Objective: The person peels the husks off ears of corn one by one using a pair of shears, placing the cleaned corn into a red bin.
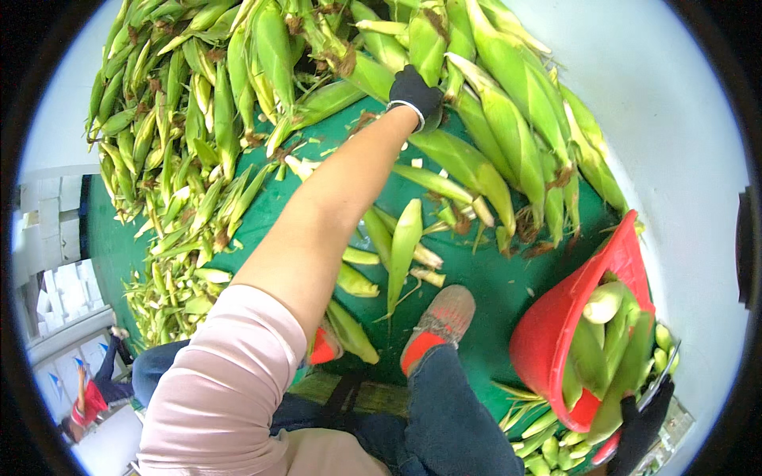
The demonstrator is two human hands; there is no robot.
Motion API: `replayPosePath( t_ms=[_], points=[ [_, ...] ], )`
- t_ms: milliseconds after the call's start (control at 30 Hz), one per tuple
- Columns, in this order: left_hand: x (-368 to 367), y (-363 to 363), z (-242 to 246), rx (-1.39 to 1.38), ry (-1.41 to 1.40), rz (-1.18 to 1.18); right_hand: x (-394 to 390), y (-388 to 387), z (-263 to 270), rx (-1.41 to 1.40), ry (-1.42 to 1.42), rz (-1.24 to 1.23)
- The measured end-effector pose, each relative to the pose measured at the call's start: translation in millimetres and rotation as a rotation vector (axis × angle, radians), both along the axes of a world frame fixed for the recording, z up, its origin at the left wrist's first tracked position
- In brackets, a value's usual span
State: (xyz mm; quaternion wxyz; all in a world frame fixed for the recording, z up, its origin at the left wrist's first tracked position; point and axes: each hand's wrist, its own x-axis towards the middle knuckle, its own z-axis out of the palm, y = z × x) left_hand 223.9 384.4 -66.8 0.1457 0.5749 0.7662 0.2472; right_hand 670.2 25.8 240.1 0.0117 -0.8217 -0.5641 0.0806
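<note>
My left hand [415, 100], in a black glove with a white cuff, reaches over my outstretched arm's far end to the near edge of a heap of green corn ears in husk [428, 41]. Its fingers are curled down against the ears, and whether they grip one is hidden. At the lower right, my right hand [646, 425], also in a black glove, is closed on a knife [658, 378] with a thin metal blade; a red part shows below the fingers. It is beside a tilted red bucket [542, 333] that holds corn husks and a pale, peeled-looking ear [604, 302].
Stripped husks and cut stalk ends [405, 256] lie on the green floor [488, 321] around my feet. A large corn pile [178, 107] rises at the left. Smaller green pieces [550, 452] lie beneath the bucket. Another person in red [92, 404] is at the far lower left.
</note>
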Motion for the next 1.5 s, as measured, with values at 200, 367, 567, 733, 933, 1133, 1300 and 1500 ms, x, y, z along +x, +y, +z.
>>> replayPosePath(
  t_ms=[200,367,567,733,933,1133,1300,1500],
  points=[
    [-30.1,23.8,6.2,-0.201,-0.274,-0.223,-78.6,17.3,-45.5,0.079,1.080,-0.024],
    [-90.2,-101.0,77.1,-0.386,-0.694,-0.287,-175.8,83.7,-131.8,-0.253,1.586,0.117],
    [-150.0,-254.7,138.5,-0.514,-0.180,-0.462,-229.1,104.4,-228.8,-0.344,1.370,0.421],
    [-133.0,-295.0,186.8,-0.561,0.052,-0.626,-259.1,95.3,-241.6,-0.387,1.377,0.420],
    [-141.5,-306.4,205.7,-0.577,0.124,-0.591,-263.9,76.9,-241.5,-0.373,1.436,0.445],
    [-135.8,-310.1,221.5,-0.469,0.315,-0.679,-266.6,85.6,-233.4,-0.580,1.607,0.306],
    [-125.3,-314.2,228.4,-0.285,0.522,-0.842,-271.5,82.6,-242.0,-0.685,1.813,0.001],
    [-138.5,-301.9,230.5,-0.302,0.404,-0.866,-273.7,66.8,-231.1,-0.534,1.807,-0.038]
  ],
)
